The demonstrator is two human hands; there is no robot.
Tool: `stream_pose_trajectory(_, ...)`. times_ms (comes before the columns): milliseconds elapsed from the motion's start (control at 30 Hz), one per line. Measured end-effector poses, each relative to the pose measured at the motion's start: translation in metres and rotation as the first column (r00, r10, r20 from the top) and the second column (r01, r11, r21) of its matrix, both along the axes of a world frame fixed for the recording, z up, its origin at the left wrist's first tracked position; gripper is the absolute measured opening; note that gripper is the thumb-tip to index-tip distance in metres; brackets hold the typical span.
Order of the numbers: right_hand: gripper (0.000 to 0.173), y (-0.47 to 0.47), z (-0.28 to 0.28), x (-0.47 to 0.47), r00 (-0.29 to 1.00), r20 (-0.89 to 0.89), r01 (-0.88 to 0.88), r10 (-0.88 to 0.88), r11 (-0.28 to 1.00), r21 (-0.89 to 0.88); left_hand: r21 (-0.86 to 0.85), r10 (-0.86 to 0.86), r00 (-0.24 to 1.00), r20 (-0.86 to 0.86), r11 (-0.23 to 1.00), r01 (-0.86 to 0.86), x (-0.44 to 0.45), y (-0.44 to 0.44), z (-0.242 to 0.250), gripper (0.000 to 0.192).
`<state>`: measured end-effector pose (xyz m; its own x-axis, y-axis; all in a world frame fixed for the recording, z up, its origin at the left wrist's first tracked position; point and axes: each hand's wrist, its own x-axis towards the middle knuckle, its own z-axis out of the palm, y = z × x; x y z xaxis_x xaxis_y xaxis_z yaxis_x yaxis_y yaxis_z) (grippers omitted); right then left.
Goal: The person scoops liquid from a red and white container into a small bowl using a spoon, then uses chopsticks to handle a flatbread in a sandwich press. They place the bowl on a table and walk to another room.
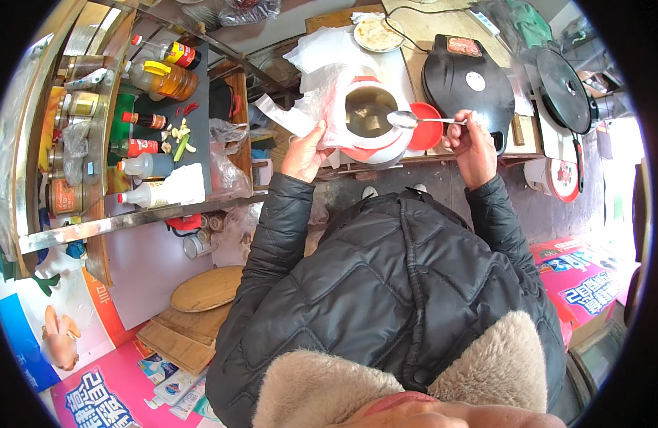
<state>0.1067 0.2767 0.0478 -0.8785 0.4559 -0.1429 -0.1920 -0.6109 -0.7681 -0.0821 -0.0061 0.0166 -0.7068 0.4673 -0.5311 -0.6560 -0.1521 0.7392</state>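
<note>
My right hand [473, 147] grips the handle of a metal spoon [404, 119]. The spoon's bowl hangs at the right rim of a white and red pot [369, 152], which holds a brownish liquid [367, 111]. To the left of the pot, my left hand [306, 156] pinches a crumpled clear plastic bag [330, 101] that rests along the pot's side; what is in the bag is hard to make out. A red plastic lid or dish [426, 128] lies just beyond the pot, partly behind the spoon.
A black electric griddle [468, 85] and a lidded frying pan [564, 91] stand right of the pot. Behind it is a plate with a flatbread [378, 35]. Sauce bottles [163, 80] and garlic cloves [182, 128] lie on the left shelf. A lidded bucket [553, 179] stands lower right.
</note>
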Motion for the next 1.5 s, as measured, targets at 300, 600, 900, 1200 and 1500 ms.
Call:
stream_pose_trajectory(300,0.029,-0.013,0.008,-0.016,0.997,0.036,-0.074,0.065,0.866,0.495,-0.003,-0.019,0.999,-0.033,1.000,0.019,-0.009,0.000,-0.001,0.032)
stream_pose_trajectory(600,0.009,-0.021,0.031,-0.045,0.998,-0.055,0.052,0.005,0.226,0.973,-0.074,-0.055,0.992,-0.115,0.996,0.046,-0.009,0.003,0.002,0.029)
stream_pose_trajectory(900,0.011,-0.025,0.039,-0.073,0.998,0.057,-0.059,0.021,0.108,0.992,-0.002,0.005,0.995,-0.097,1.000,-0.005,-0.004,0.002,-0.004,0.031)
stream_pose_trajectory(1200,0.012,-0.019,0.027,-0.092,0.994,0.066,-0.070,0.092,0.037,0.997,0.005,0.000,0.991,-0.132,1.000,0.001,-0.004,0.003,-0.009,0.031)
stream_pose_trajectory(1500,0.012,-0.018,0.020,-0.099,0.987,0.119,-0.119,0.104,-0.008,0.993,0.002,-0.002,0.994,-0.107,1.000,0.002,-0.003,0.003,-0.009,0.032)
